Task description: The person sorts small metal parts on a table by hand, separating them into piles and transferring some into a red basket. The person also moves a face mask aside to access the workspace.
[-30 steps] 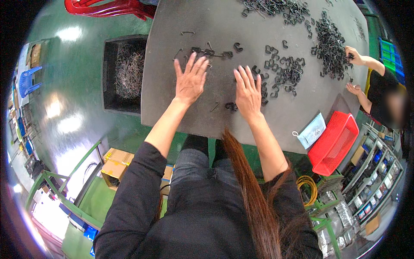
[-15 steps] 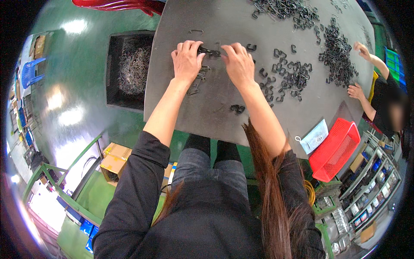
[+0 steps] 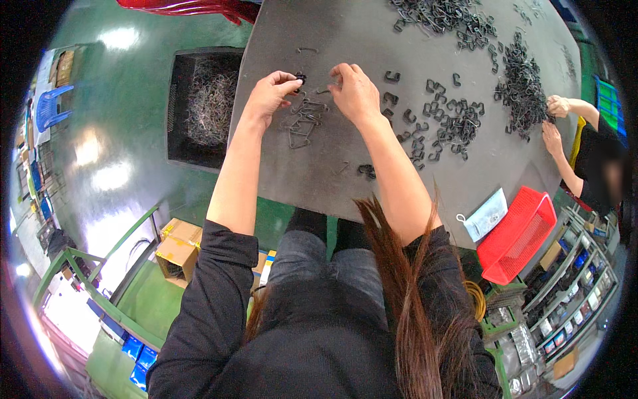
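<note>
Most clips lie right of wire pieces on the surface; bin at left, basket apparently on near-right edge.

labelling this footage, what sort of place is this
Probably a workshop or factory floor: heaps of small black bent parts on a grey table, a black crate of thin wiry pieces, and a second person at the table.
</note>
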The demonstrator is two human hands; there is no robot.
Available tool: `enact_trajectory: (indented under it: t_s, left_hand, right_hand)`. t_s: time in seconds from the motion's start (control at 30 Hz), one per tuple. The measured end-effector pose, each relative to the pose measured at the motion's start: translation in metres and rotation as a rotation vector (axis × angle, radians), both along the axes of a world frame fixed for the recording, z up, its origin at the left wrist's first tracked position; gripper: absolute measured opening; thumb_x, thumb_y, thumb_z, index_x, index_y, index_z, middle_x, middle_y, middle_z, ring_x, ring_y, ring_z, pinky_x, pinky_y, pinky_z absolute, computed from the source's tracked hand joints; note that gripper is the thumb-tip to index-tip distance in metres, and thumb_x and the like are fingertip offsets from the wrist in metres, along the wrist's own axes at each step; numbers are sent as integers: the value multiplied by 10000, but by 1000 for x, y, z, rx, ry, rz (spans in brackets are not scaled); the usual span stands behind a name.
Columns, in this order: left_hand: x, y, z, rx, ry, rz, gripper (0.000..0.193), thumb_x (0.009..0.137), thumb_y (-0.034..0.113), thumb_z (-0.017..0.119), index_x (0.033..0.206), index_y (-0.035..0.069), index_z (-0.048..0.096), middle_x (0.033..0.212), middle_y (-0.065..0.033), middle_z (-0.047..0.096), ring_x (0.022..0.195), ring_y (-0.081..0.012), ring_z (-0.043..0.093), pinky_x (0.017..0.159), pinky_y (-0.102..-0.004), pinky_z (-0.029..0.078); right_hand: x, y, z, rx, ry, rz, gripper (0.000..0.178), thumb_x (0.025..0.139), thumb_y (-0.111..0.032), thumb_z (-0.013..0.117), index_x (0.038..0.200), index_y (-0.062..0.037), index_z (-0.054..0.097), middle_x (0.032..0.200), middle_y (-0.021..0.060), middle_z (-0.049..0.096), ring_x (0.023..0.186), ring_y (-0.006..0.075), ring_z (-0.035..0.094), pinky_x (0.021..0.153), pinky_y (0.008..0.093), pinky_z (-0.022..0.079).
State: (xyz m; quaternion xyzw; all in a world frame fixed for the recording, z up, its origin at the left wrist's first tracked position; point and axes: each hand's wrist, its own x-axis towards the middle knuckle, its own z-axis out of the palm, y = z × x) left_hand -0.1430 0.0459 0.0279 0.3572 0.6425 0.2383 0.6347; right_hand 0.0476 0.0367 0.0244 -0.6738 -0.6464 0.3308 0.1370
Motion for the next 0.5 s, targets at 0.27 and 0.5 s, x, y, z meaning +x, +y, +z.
enact_trajectory:
  t_s: [0.27,0.5]
  left_hand:
    - [-28,-11,-4,121,165,41,170,820,184,694,928,60,652,793,4,640,699,-90,583,615,-223,417]
    - [-44,-20,-19,53,155,109,172,846,168,671,962,52,623,811,-13,669,685,-83,631,582,-219,413]
  right_hand:
    - [-28,13,-3,60,8,131,280,810,-112,648,1085,-155,612,1103,84,565,1016,274,595,830,401,491]
    - [-63,21,-9,119,-96,381,196,784,-120,641,979,-139,642,994,101,600,962,275,627,785,398,514]
